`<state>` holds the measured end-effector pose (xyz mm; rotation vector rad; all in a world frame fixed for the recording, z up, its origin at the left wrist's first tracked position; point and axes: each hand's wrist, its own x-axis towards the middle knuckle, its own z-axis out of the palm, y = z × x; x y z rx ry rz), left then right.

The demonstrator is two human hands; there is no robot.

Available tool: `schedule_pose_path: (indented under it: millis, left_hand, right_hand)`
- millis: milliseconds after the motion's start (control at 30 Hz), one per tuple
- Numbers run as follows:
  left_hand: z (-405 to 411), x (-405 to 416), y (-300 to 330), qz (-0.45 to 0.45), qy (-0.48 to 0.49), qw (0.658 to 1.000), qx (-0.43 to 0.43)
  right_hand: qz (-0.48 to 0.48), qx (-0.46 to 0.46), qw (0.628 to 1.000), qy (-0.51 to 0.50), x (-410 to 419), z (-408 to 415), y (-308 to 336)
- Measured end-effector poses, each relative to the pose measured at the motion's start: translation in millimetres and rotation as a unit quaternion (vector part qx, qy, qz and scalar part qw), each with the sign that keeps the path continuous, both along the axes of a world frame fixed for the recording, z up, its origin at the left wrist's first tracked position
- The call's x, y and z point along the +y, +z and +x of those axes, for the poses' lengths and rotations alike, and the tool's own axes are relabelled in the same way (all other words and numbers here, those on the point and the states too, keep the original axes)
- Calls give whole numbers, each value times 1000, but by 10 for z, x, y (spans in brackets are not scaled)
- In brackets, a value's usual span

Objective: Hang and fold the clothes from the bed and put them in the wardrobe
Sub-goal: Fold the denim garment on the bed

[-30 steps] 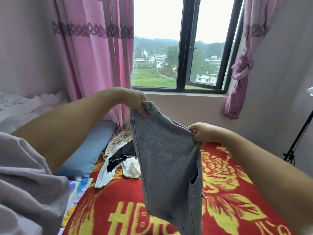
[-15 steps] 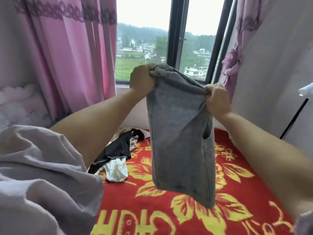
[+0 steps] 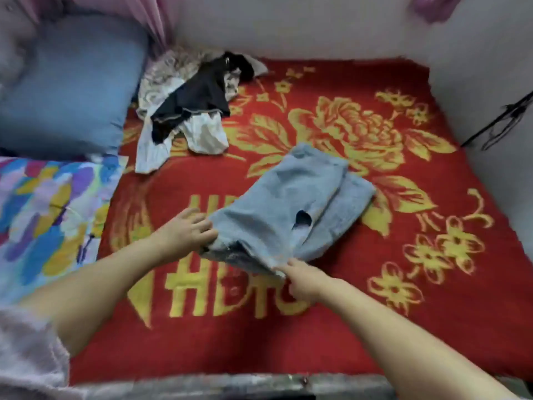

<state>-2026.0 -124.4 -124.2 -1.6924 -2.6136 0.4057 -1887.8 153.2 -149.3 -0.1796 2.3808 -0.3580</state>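
Head view: denim shorts point(image 3: 291, 203) laid on the red blanket point(image 3: 375, 298)
Left hand point(image 3: 184, 235) and right hand point(image 3: 302, 280) pinch the near edge; uneven release could skew the fold

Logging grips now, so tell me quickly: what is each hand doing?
Left hand: grips the folded grey denim shorts at their near edge.
Right hand: pinches the same shorts.

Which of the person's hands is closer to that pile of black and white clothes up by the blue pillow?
Left. The left hand grips the denim garment's near-left corner, below the pile of black and white clothes. The right hand pinches the denim's near edge, lower and further right.
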Motion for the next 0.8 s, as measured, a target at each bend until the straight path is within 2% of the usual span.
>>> schedule_pose_path:
  millis: [33,67,100,133,200,267,333,400,433,500,533,567,600,667,700,733,767,800]
  left_hand:
    - [206,-218,-397,-133,45,988,-57]
    - [382,-425,-740,-234,85,961,-116]
    - [539,-564,-1018,-297,116,935,-158]
    - [668,-620,-1238,-311,130,923,-186]
    - [831,-464,-1496,-271,135,928,-219]
    - [881,-50,-1624,-191,135,944,-234]
    - [893,498,-1698,-86,161,945,-271]
    - [874,1084,-1746,26,233,913,-335]
    - [849,1375,-1767,86,286,880,-370]
    - [734,1933,-1859,190,412,784,-424]
    - [658,2182,-1910,226,488,714,-449]
    - [579,2401,-1998,263,567,622,-471]
    - [504,2594,-2089,309,634,513,-490]
    - [369,2891,-2250,419,701,287,-501]
    - [305,2965,-2310,460,709,196,-496]
    - [263,3032,-2399,488,714,127,-486]
    - [242,3063,-2449,497,722,87,-474]
    - [239,3084,-2498,498,728,64,-467]
  right_hand:
    - [-9,-107,994,29,-194,216,-334]
    - [-14,-184,982,43,-315,364,-609]
    - [-17,-223,974,43,-360,459,-822]
    - [-23,-234,972,23,-326,493,-966]
    - [-35,-217,974,-43,-80,451,-1127]
    - [-31,-183,974,-130,333,329,-1234]
    - [-38,-141,960,-239,815,131,-1295]
    - [-73,-104,929,-346,1267,-138,-1340]
    - [-83,-83,919,-375,1484,-310,-1364]
    - [-95,-44,908,-405,1900,-730,-1413]
    - [-103,-25,905,-412,2090,-967,-1451]
    - [-111,-3,903,-416,2272,-1217,-1500]
    - [-119,19,898,-422,2440,-1468,-1538]
    - [-127,69,891,-430,2719,-1932,-1627]
    - [-131,92,888,-431,2814,-2135,-1634]
    - [-137,105,885,-432,2896,-2339,-1687]
    - [-142,118,881,-435,2947,-2515,-1707]
    - [-148,123,877,-440,2979,-2676,-1744]
